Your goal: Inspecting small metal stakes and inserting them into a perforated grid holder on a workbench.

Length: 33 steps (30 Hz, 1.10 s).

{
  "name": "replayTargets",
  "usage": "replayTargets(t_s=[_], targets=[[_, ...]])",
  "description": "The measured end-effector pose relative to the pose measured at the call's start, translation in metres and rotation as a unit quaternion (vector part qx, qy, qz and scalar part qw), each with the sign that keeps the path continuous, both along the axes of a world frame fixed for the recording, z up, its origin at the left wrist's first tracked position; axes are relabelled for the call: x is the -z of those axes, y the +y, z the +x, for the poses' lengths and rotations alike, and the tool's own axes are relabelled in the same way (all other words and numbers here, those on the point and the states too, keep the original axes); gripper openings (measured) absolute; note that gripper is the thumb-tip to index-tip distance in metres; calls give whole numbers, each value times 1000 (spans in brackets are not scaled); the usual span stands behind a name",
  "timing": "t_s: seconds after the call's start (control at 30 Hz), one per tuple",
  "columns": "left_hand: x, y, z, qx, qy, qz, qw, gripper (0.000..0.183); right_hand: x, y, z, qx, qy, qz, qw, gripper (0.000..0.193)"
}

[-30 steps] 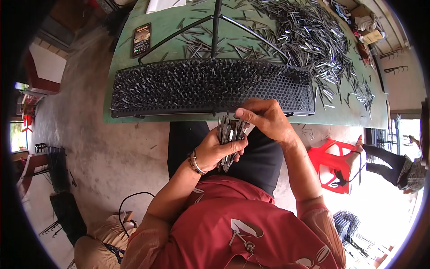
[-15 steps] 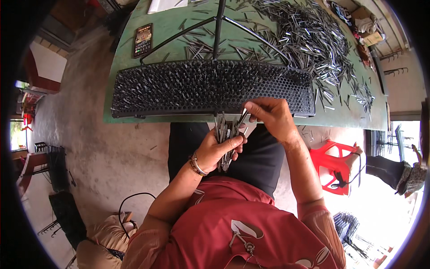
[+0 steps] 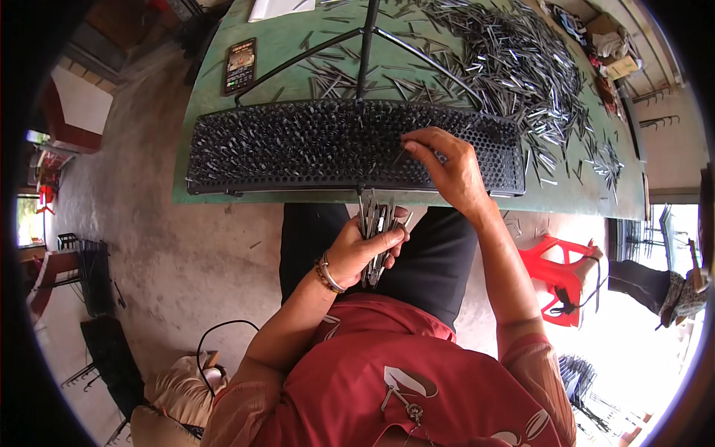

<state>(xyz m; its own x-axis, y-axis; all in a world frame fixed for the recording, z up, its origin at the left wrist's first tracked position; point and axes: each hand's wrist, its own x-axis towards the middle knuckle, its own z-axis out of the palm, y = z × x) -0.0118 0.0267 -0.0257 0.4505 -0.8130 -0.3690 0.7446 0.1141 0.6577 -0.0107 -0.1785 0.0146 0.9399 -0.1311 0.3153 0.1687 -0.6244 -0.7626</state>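
My left hand (image 3: 366,247) is closed around a bundle of thin dark metal strips (image 3: 377,216), held upright above my lap just off the table's front edge. My right hand (image 3: 449,165) is over the black perforated rack (image 3: 491,160), thumb and forefinger pinched on one thin metal strip (image 3: 400,156) whose lower end points at the holes. Many strips (image 3: 275,141) stand upright in the rack's left and middle holes. On its right end and along the front row, bare holes show. The rack has a black tubular frame (image 3: 365,56) behind it.
On the green table (image 3: 287,48) a large heap of loose metal strips (image 3: 521,67) lies at the back right. A phone (image 3: 240,65) rests at the left, near white paper (image 3: 279,7). A red plastic stool (image 3: 555,276) stands on the floor at right.
My right hand has moved from the bundle up and forward over the rack, carrying one strip. My left hand has stayed in place with the bundle.
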Motion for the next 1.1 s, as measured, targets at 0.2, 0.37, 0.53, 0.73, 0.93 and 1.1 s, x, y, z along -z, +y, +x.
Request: replayTargets(t_s=[0.2, 0.37, 0.53, 0.73, 0.93, 1.1], targets=[[0, 1, -1, -1, -2, -2, 1000, 34, -6, 4, 1, -43, -55, -132, 989, 16], [-2, 1, 1, 6, -7, -12, 1000, 34, -4, 16, -7, 11, -41, -102, 994, 16], [-4, 1, 1, 5, 11, -20, 1000, 36, 1, 24, -12, 26, -76, -141, 987, 15], [-6, 1, -1, 15, 13, -12, 1000, 37, 5, 23, -10, 31, -68, -172, 982, 16], [-5, 1, -2, 24, 6, -8, 1000, 38, 12, 25, -10, 31, -65, -126, 989, 16], [-5, 1, -3, 24, 9, -12, 1000, 38, 18, 25, -14, 20, -79, -122, 989, 21]])
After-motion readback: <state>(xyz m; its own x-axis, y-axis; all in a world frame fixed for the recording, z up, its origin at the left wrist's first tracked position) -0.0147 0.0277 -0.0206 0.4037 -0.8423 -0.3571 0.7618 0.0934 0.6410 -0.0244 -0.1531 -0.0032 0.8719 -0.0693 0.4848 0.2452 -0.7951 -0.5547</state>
